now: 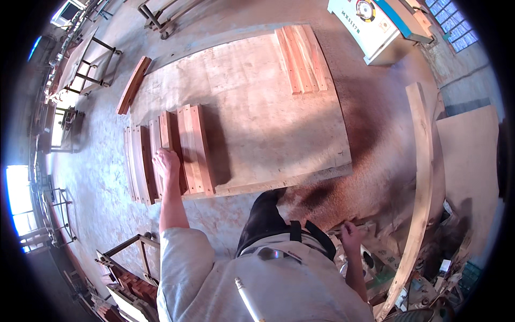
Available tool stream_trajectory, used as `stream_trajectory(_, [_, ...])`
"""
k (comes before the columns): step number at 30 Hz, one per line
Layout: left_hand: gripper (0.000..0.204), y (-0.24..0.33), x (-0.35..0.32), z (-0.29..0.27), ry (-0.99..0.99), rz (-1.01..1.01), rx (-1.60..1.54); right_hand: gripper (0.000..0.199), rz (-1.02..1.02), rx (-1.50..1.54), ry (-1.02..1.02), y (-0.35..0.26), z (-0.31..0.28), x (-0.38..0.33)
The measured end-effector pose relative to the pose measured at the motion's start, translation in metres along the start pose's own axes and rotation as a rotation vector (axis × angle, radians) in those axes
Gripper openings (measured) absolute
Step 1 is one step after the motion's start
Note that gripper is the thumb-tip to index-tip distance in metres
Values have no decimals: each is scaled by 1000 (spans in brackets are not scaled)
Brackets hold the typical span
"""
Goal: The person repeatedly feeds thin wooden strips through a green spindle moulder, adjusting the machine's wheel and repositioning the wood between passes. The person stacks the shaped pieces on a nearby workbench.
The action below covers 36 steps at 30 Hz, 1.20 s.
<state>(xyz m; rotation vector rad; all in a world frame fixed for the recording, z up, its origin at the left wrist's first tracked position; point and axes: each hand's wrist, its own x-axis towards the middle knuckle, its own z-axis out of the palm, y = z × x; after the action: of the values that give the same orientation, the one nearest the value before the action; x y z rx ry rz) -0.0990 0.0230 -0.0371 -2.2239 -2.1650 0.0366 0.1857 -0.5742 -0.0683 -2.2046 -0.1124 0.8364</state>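
The left hand [166, 162] is down on a stack of reddish boards [185, 150], fingers curled over the near end of one board that sits a little lower than its neighbours; it looks like a grasp on that board's end, though the fingertips are hidden behind the wood. The boards stand on edge, side by side, at the near left corner of a big plywood sheet [257, 102] that lies flat on the floor. A few more boards of the same kind lean just to the left of the hand, half off the sheet's edge.

The right hand [351, 234] is low at the person's right side, well apart from the stack. It is closed around something small by the clutter there; what it holds I cannot tell.

Further out, a second batch of planks [303, 58] lies flat at the far right corner of the sheet. A single plank [133, 85] lies on the concrete beyond the sheet's far left corner. To the right, a long curved timber [421, 188] runs from the far side down past the right hand. Red sawdust [343, 182] is spread over the floor between the sheet and that timber. A pale machine [375, 27] with a blue top stands at the far right, and metal racks [94, 64] line the left wall.
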Motion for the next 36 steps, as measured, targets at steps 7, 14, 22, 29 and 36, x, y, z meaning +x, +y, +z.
stream_trajectory(7, [26,77,-47,-76,76,189,-523,23,-146,-3,69,22,7,-41])
stream_trajectory(14, [30,199,-173,-106,-785,289,-1493,19,-255,280,117,-12,-5,-93])
stream_trajectory(22, [28,270,-430,-104,-1471,508,-1527,45,-447,313,472,-23,-51,-179])
stream_trajectory(29, [26,248,-591,-118,-1867,530,-1399,34,-138,987,508,78,-89,-278])
stream_trajectory(36, [24,294,-608,-147,-2215,632,-1190,33,-51,1093,849,123,-133,-377])
